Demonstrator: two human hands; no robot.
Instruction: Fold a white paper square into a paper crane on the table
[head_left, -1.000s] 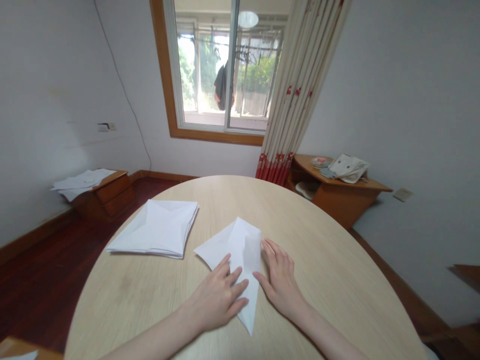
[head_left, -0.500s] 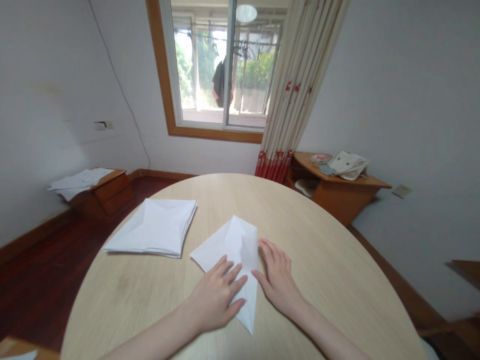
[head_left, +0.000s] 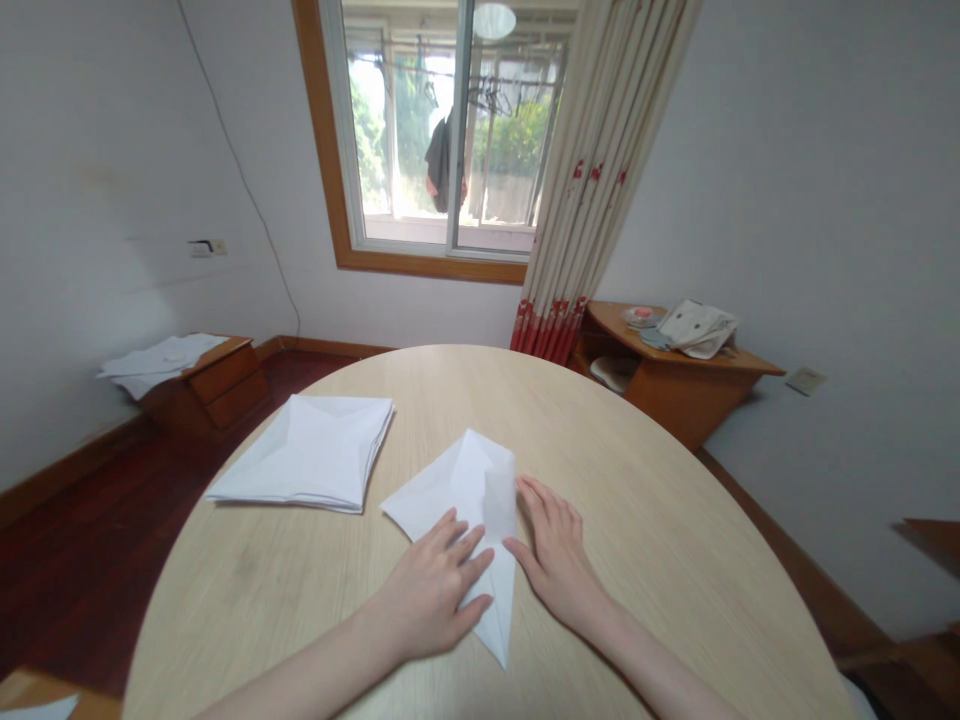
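Observation:
A white sheet of paper (head_left: 469, 478), folded into a kite-like shape with a point toward me, lies on the round wooden table (head_left: 622, 480). My left hand (head_left: 435, 590) rests flat on its lower left part, fingers spread, covering some of the folds. At the paper's right edge is my right hand (head_left: 555, 550), its fingers loosely stretched; thumb and fingertips touch or nearly touch that edge. Neither hand grips anything. To the left lies a stack of folded white paper (head_left: 315, 450).
A drawer cabinet (head_left: 225, 385) with papers on top stands at the left wall. Beyond the table on the right, a corner desk (head_left: 667, 385) carries a cloth bag (head_left: 697, 328). A curtain (head_left: 585, 200) hangs beside the window (head_left: 450, 150).

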